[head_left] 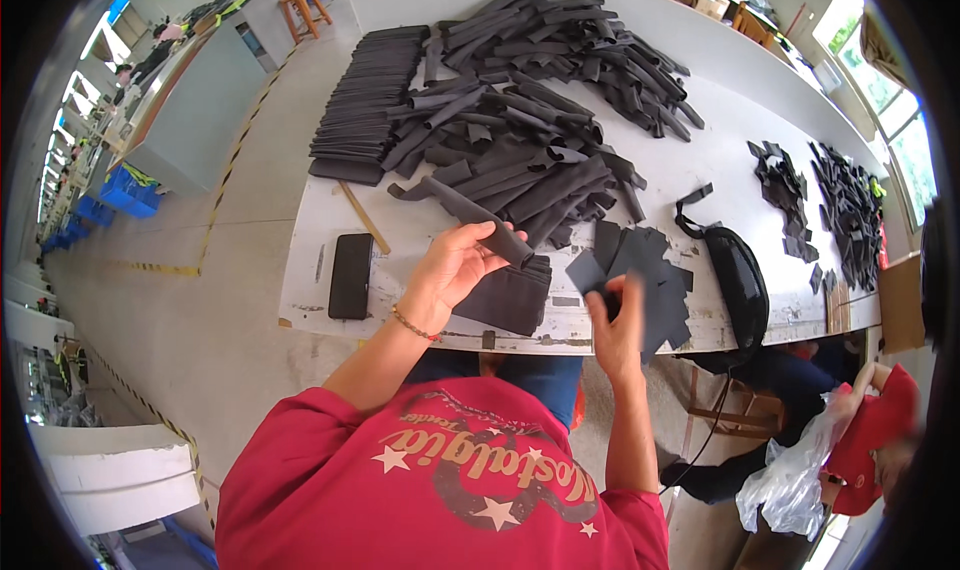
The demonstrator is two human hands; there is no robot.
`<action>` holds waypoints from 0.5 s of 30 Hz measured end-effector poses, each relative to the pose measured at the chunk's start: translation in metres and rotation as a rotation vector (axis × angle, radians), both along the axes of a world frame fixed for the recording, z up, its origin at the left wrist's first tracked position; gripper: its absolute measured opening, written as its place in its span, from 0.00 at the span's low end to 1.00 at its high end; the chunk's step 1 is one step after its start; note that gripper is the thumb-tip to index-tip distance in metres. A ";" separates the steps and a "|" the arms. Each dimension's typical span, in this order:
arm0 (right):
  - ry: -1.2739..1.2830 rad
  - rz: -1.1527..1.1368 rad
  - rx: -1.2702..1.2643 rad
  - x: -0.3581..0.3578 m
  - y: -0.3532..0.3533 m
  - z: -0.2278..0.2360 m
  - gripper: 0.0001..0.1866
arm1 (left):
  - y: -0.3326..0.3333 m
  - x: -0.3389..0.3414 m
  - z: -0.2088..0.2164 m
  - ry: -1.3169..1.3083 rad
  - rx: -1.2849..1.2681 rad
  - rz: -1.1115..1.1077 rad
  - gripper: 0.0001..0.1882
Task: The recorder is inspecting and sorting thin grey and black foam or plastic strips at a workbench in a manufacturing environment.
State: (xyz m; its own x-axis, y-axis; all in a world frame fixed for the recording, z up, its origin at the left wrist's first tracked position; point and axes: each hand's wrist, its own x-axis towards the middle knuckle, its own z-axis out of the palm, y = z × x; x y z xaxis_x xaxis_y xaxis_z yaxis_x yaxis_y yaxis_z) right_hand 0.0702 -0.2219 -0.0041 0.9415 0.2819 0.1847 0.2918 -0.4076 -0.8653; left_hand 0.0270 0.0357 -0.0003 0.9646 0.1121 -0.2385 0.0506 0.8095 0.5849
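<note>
My left hand (452, 267) is closed around a black fabric tube (470, 210), which slants away toward the heaped strips. Between the thumb and fingers of my right hand (622, 325) is a small dark rectangular piece (584, 272); those fingers are partly blurred. Beside and partly behind that hand spreads a pile of similar flat dark pieces (655, 255). Under my left hand's fingertips, at the table's near edge, lies a neat stack of flat black strips (510, 302). Farther back rises a large loose heap of black fabric tubes (550, 175).
A row of black strips (365, 100) lies stacked at the far left. A phone (350, 277), a wooden stick (364, 218) and a black mesh pouch (738, 280) rest on the white table (715, 140). Small black scraps (850, 210) lie right. A person in red (870, 445) is at lower right.
</note>
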 end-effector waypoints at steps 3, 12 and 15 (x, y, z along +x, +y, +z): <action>-0.077 0.195 -0.036 -0.013 0.011 0.008 0.19 | 0.004 0.001 0.005 0.047 -0.030 0.008 0.12; -0.152 0.192 0.064 -0.023 0.027 0.033 0.24 | 0.005 0.002 0.008 0.039 0.018 0.020 0.08; -0.143 0.170 0.071 -0.024 0.033 0.037 0.23 | 0.004 0.002 0.011 0.024 0.022 0.011 0.08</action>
State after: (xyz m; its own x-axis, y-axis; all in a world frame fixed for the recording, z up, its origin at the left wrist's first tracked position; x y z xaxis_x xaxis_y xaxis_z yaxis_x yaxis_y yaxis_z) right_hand 0.0465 -0.1892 0.0326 0.8444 0.4153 0.3383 0.4730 -0.2817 -0.8348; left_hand 0.0289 0.0396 0.0111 0.9575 0.1278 -0.2586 0.0560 0.7970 0.6014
